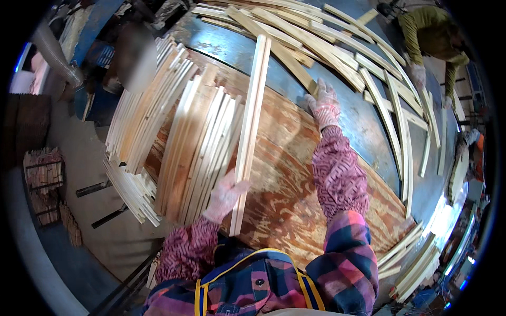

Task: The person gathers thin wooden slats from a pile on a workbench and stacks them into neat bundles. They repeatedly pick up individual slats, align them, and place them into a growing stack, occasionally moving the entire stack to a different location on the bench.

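My left hand (225,197), in a pale work glove, is closed around the near part of long, pale wooden strips (252,121). They lie side by side and stretch away from me across the plywood board. My right hand (323,102), gloved too, reaches forward to the near end of a darker wooden strip (296,68) on the blue metal table. Its fingers are stretched and apart at that end; whether they press on the wood is hard to tell. Left of my left hand, a row of wooden strips (192,152) lies on the plywood.
The stained plywood board (284,184) sits in front of me, beside the blue metal table (363,131). Loose strips (337,52) lie crisscross on the table. Another stack (142,110) stands far left. Across the table at right, a person in an olive top (429,34) bends over the strips.
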The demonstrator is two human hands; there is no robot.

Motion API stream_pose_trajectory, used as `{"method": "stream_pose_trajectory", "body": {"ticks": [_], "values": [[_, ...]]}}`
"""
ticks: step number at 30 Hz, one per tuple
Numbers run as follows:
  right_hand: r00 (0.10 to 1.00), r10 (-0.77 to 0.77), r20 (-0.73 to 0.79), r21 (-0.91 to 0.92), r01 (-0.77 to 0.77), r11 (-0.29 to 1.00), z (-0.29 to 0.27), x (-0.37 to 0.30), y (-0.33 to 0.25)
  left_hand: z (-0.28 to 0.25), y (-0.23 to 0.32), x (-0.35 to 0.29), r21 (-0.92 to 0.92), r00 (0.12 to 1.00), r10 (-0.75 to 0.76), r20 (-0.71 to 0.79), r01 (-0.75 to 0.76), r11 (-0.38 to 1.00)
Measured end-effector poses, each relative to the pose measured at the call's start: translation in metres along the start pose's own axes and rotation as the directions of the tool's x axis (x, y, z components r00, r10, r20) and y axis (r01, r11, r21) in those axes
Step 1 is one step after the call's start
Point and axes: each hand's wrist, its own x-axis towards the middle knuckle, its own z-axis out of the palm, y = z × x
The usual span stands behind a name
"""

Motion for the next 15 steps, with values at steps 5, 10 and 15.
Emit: {"method": "stream_pose_trajectory", "body": {"ticks": [5, 10, 15], "values": [[0.96, 0.188, 0.206, 0.045, -0.202, 0.978, 0.0, 0.015, -0.028, -0.051, -0.02, -0.059, 0.656, 0.936, 0.085, -0.341, 0.172, 0.735], [0.92, -0.133, 0.368, 0.83, -0.26, 0.494, -0.004, -0.106, 0.028, -0.115, -0.017, -0.091, 0.859, 0.823, 0.275, -0.498, 0.424, 0.287], [0.608, -0.183, 0.772, 0.437, -0.718, -0.542, 0.013, -0.271, 0.071, -0.153, -0.006, -0.058, 0.729, 0.723, 0.132, -0.678, 0.638, 0.249]]}}
